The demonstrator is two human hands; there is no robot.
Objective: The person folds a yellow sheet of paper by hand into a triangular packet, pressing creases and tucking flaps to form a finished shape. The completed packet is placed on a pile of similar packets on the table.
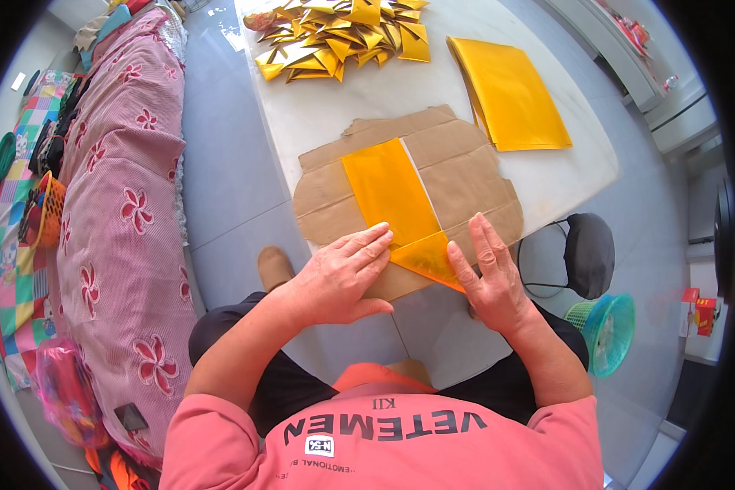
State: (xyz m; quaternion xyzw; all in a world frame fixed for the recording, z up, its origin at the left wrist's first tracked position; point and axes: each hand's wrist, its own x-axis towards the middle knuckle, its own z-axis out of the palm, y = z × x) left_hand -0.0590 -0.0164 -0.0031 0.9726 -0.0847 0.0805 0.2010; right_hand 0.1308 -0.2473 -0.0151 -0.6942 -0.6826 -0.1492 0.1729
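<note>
A sheet of gold foil paper [397, 190] lies on a piece of brown cardboard [468, 177], with a pale strip showing along its right edge. Its near end is folded into a slanted flap [427, 257] that tapers to a point at the lower right. The fingertips of my left hand [346, 275] rest on the left end of the fold, fingers together and thumb held apart. At the right, my right hand [496, 278] touches the flap beside its point with the index finger, its other fingers raised and spread. Neither hand grips the paper.
Folded gold foil pieces [343, 37] are heaped at the far end of the white table [282, 116]. A gold foil paper stack [514, 92] lies at the right. A pink patterned cover [122, 184] drapes furniture at left. On the floor stand a black stool [590, 254] and plastic baskets [612, 334].
</note>
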